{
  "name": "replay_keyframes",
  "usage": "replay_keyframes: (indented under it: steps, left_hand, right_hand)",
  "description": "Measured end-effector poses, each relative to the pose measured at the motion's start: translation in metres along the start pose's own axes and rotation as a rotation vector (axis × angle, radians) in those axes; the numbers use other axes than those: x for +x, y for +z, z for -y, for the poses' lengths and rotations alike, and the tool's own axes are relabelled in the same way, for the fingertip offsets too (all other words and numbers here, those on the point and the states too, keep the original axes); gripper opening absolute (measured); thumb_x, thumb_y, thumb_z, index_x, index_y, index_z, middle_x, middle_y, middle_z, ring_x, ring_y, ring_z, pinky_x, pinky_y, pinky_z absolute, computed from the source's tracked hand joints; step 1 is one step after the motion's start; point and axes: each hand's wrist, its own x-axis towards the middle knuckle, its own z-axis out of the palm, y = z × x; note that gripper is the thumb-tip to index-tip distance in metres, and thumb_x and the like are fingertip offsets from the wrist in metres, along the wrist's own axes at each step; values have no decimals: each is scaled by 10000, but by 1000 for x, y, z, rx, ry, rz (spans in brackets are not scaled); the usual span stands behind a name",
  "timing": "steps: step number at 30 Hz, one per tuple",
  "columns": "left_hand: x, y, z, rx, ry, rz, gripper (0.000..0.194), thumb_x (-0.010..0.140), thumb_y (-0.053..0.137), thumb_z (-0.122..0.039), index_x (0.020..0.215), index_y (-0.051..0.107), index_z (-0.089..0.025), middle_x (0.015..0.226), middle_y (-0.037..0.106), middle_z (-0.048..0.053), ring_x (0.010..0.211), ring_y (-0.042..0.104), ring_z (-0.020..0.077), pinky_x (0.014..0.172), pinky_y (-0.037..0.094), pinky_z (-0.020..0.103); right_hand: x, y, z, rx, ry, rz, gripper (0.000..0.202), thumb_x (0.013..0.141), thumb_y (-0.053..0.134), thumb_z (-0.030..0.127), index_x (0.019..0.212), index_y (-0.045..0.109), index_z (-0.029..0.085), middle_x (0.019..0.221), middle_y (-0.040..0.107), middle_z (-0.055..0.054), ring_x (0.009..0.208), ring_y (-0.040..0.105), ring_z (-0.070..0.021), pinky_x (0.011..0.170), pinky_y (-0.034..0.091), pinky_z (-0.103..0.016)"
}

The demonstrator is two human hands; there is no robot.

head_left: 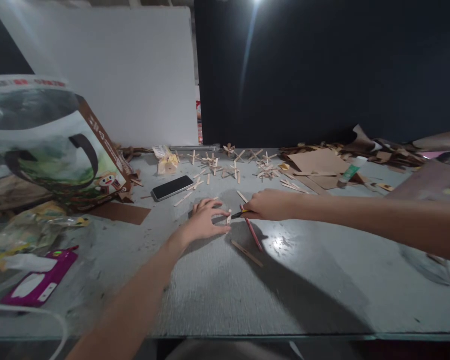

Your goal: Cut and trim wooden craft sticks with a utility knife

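Observation:
My left hand (206, 220) steadies a short piece of wooden craft stick (229, 218) on the tabletop between thumb and finger. My right hand (262, 204) is closed around a yellow-and-black craft knife (238, 215); its dark blade points left and reaches to the stick piece, though I cannot tell whether it touches. Just below the right hand lies a red pencil or pen (253, 233), set at a slant. Nearer to me lies a loose craft stick (247, 253), and a further stick (242, 196) sits just beyond the knife.
Behind my hands are a phone (173, 188) and several crossed craft-stick pieces (210, 161). A printed bag (60, 155) and a purple pack (41, 280) stand at left, with a white cable. Cardboard scraps (318, 162) and a small green-labelled bottle (353, 170) lie back right.

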Motion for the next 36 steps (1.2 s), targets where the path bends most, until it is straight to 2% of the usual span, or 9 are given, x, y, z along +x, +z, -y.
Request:
replay_keyframes:
  steps: [8, 24, 36]
  left_hand:
    - [1, 3, 2, 3, 2, -33, 382, 733, 864, -431, 1105, 811, -365, 1467, 614, 93, 1456, 404, 416, 1186, 265, 641]
    - [2, 5, 6, -3, -5, -31, 385, 721, 872, -439, 1097, 815, -379, 1469, 613, 71, 1446, 419, 419, 1181, 276, 623]
    - [3, 5, 6, -14, -9, -29, 365, 721, 874, -434, 1077, 819, -374, 1471, 615, 76, 1452, 413, 426, 1179, 271, 639]
  right_hand:
    - [10, 6, 1, -40, 4, 8, 309, 1028, 563, 383, 870, 768, 213, 681, 702, -69, 587, 635, -188, 573, 352, -297]
    - [10, 7, 1, -6, 28, 20, 292, 1018, 588, 396, 881, 765, 209, 704, 711, -76, 603, 662, -213, 579, 356, -304]
    - [10, 7, 2, -27, 27, 24, 311, 1028, 574, 402, 875, 762, 208, 711, 716, -75, 582, 642, -189, 565, 350, -293]
